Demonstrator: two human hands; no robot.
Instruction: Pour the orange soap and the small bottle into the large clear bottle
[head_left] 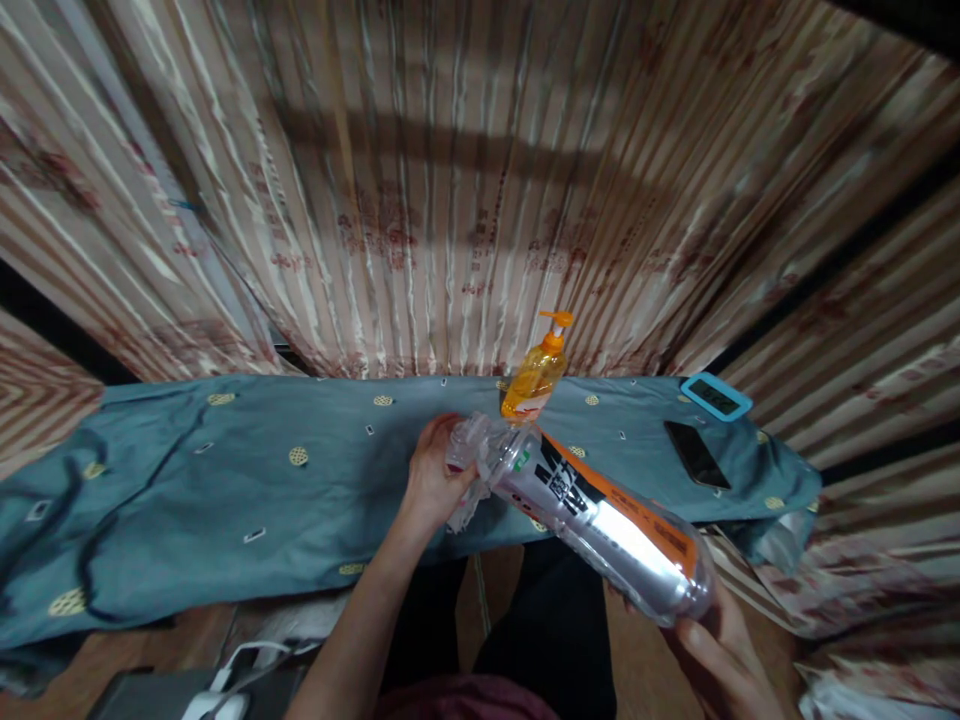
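Your right hand (716, 640) is cupping the base of the bottle (600, 520), tilted above the table (225, 480) edge. Your left hand (435, 475) is pinching crumpled plastic (472, 450) at its neck. Risk: bottle sliding off the palm, knocking the pump bottle (536, 375) just behind it.

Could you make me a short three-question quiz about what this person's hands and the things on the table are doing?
1. True or false: the right hand supports the bottom end of the long bottle.
2. What does the left hand grip at the bottle's top: A) crinkled clear plastic wrap, B) a black phone, C) a pump?
3. What colour is the pump bottle standing on the blue cloth?

Key: 1 true; 2 A; 3 orange.
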